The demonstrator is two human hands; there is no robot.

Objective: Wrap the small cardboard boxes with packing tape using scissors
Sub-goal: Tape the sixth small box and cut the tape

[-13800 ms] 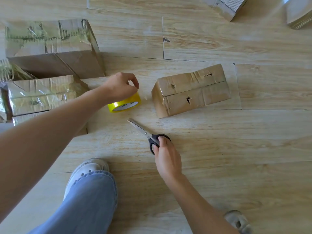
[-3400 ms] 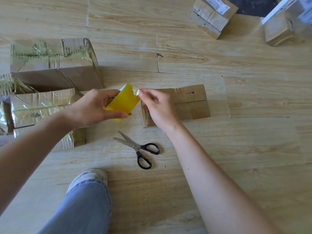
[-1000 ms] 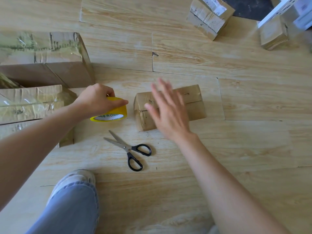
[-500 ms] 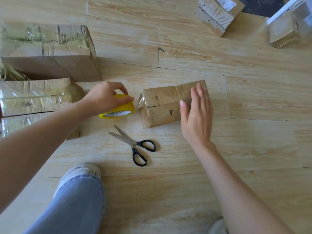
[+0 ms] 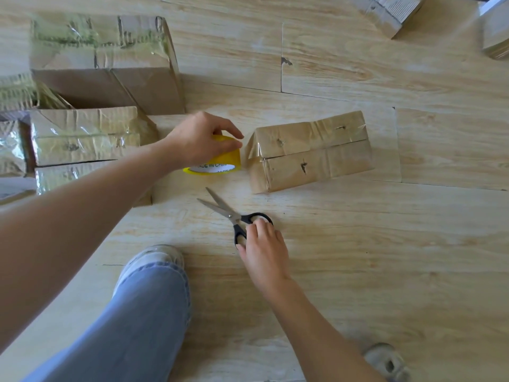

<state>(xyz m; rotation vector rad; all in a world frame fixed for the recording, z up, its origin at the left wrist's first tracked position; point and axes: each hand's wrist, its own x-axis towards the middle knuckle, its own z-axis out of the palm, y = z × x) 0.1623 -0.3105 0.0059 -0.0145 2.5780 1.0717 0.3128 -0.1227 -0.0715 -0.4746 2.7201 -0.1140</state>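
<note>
While the left hand [image 5: 198, 139] reached forward palm-down, fingers curled around the yellow tape roll [image 5: 220, 161] on the floor [image 5: 358, 244] just beside the small cardboard box [image 5: 311, 153], the right hand [image 5: 264, 249] gripped the handles of the scissors [image 5: 223, 209] nearer the body.

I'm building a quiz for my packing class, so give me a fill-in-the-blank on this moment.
1. The left hand grips the ____ tape roll.
2. The right hand grips the scissors by their ____ handles.
3. The small cardboard box lies on the wooden ____.
4. That box lies to the person's ____ of the tape roll.

Missing words: yellow; black; floor; right
</note>
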